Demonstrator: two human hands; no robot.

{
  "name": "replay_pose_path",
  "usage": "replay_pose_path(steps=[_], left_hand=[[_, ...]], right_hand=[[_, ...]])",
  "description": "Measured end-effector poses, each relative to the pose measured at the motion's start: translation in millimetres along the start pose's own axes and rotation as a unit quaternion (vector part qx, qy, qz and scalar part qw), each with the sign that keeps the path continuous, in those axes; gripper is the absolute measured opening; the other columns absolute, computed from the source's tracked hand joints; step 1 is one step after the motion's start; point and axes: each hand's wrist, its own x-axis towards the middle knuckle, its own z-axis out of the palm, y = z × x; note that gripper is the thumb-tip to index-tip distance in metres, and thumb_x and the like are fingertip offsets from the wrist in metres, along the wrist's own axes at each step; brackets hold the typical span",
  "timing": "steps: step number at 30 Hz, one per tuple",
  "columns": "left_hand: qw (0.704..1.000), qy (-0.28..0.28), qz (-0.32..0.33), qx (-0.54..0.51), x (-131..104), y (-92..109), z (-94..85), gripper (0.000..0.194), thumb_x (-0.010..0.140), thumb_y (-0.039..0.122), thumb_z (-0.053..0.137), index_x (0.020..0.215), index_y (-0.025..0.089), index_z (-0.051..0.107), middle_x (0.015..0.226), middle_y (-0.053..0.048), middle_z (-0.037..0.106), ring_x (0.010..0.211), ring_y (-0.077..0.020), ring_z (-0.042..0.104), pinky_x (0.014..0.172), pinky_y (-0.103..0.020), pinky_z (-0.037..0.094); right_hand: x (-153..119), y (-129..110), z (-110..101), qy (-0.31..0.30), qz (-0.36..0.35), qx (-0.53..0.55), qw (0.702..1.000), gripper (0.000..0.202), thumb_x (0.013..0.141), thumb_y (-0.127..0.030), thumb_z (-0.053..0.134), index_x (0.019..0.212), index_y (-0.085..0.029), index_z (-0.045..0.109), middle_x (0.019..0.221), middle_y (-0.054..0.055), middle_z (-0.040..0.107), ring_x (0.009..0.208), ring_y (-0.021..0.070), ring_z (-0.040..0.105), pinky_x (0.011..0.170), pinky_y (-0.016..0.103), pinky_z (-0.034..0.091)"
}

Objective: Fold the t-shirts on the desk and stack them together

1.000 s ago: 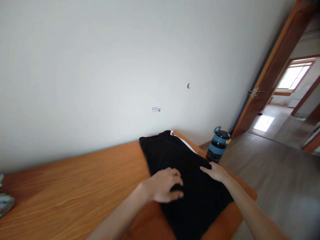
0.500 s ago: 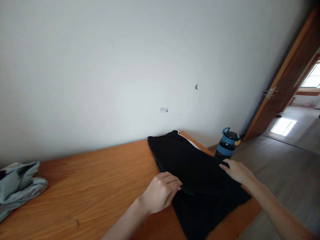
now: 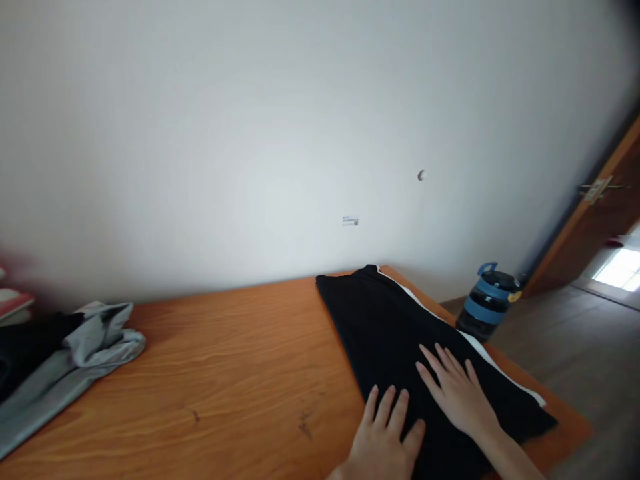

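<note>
A black garment [image 3: 380, 320] with a white stripe along its right edge lies spread on the wooden table [image 3: 225, 360], near its right end. My left hand [image 3: 385, 440] rests at the garment's left edge, fingers spread and palm down. Flat on the middle of the cloth lies my right hand [image 3: 457, 393], its fingers also apart. Neither hand grips anything.
Gray clothing [image 3: 100, 340] and a black cloth [image 3: 35, 340] are heaped at the table's left. A blue and black bottle [image 3: 485, 303] stands beyond the right edge. Behind are a white wall [image 3: 225, 147] and a wooden door [image 3: 580, 233].
Both hands have let go of the cloth and now lie flat on it. The garment is smoother, with more of its white stripe showing. The view has turned slightly left.
</note>
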Motion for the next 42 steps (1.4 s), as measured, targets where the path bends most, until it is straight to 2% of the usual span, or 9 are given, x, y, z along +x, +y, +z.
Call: replay_pose_path(steps=[4,9,12,18,21,24,31,37,42], left_hand=[[1.0,-0.016,-0.017,-0.007,0,0,10.1,0.07,0.095,0.057,0.058,0.155,0.023,0.046,0.168,-0.018,0.026,0.156,-0.0408,0.023,0.125,-0.064,0.023],[0.998,0.025,-0.036,-0.054,-14,0,-17.3,0.07,0.095,0.058,0.058,0.153,0.022,0.047,0.169,-0.017,0.026,0.157,-0.0383,0.02,0.127,-0.062,0.018],[0.998,0.029,0.021,-0.056,-33,-7,-27.2,0.071,0.097,0.066,0.05,0.154,0.024,0.046,0.167,-0.014,0.035,0.157,-0.0358,0.023,0.127,-0.059,0.023],[0.995,0.072,0.058,0.028,-101,-31,-51.8,0.033,0.103,0.046,0.05,0.12,0.024,0.069,0.136,-0.006,0.068,0.12,-0.0227,0.066,0.106,-0.035,0.051],[0.991,0.129,0.001,0.038,-149,-48,-78.1,0.02,0.096,0.03,0.055,0.113,0.023,0.065,0.115,-0.005,0.073,0.101,-0.0201,0.068,0.095,-0.032,0.055],[0.977,0.194,-0.066,0.06,-202,-72,-106.6,0.02,0.093,0.02,0.051,0.109,0.022,0.063,0.108,-0.007,0.072,0.094,-0.0201,0.066,0.089,-0.031,0.055],[0.939,0.208,-0.203,0.185,-327,-132,-162.2,0.02,0.092,0.014,0.048,0.104,0.022,0.062,0.1,-0.008,0.071,0.09,-0.0215,0.064,0.084,-0.033,0.052],[0.881,0.268,-0.322,0.219,-376,-172,-191.5,0.018,0.09,0.012,0.048,0.098,0.02,0.062,0.093,-0.008,0.069,0.088,-0.0224,0.065,0.081,-0.034,0.052],[0.866,0.339,-0.341,0.141,-380,-186,-184.7,0.019,0.088,0.014,0.055,0.103,0.02,0.064,0.091,-0.006,0.068,0.085,-0.0195,0.065,0.079,-0.031,0.052]], right_hand=[[-3,-3,15,-0.016,0.021,0.003,1.0,0.071,0.096,-0.059,0.033,0.152,-0.019,0.049,0.158,0.018,0.048,0.15,0.0335,0.039,0.123,0.059,0.023],[9,-10,17,-0.003,0.04,-0.005,0.999,0.072,0.094,-0.059,0.03,0.15,-0.018,0.051,0.156,0.018,0.05,0.148,0.0323,0.042,0.122,0.058,0.026],[12,-7,21,0.013,0.026,-0.002,1.0,0.071,0.093,-0.056,0.029,0.147,-0.017,0.054,0.153,0.019,0.053,0.145,0.0332,0.045,0.119,0.059,0.029],[12,-13,14,0.055,-0.007,-0.027,0.998,0.06,0.09,-0.04,0.031,0.129,-0.013,0.068,0.132,0.026,0.067,0.125,0.0443,0.062,0.1,0.072,0.043],[8,-64,4,0.159,-0.085,-0.006,0.984,0.051,0.089,-0.032,0.032,0.119,-0.012,0.069,0.124,0.023,0.069,0.108,0.0402,0.069,0.089,0.061,0.052],[-1,-146,-3,0.242,-0.207,0.08,0.945,0.039,0.095,-0.032,0.038,0.118,-0.018,0.066,0.119,0.016,0.071,0.1,0.0326,0.071,0.081,0.049,0.054],[-31,-322,2,0.266,-0.407,0.25,0.837,0.021,0.095,-0.024,0.05,0.113,-0.025,0.062,0.109,0.007,0.071,0.097,0.0249,0.069,0.088,0.041,0.051],[-12,-384,18,0.231,-0.42,0.298,0.825,0.018,0.092,-0.027,0.05,0.103,-0.026,0.064,0.105,0.008,0.072,0.094,0.027,0.07,0.085,0.044,0.053],[15,-388,40,0.179,-0.261,0.396,0.862,0.027,0.088,-0.043,0.049,0.101,-0.025,0.064,0.096,0.011,0.073,0.079,0.0286,0.072,0.069,0.044,0.056]])
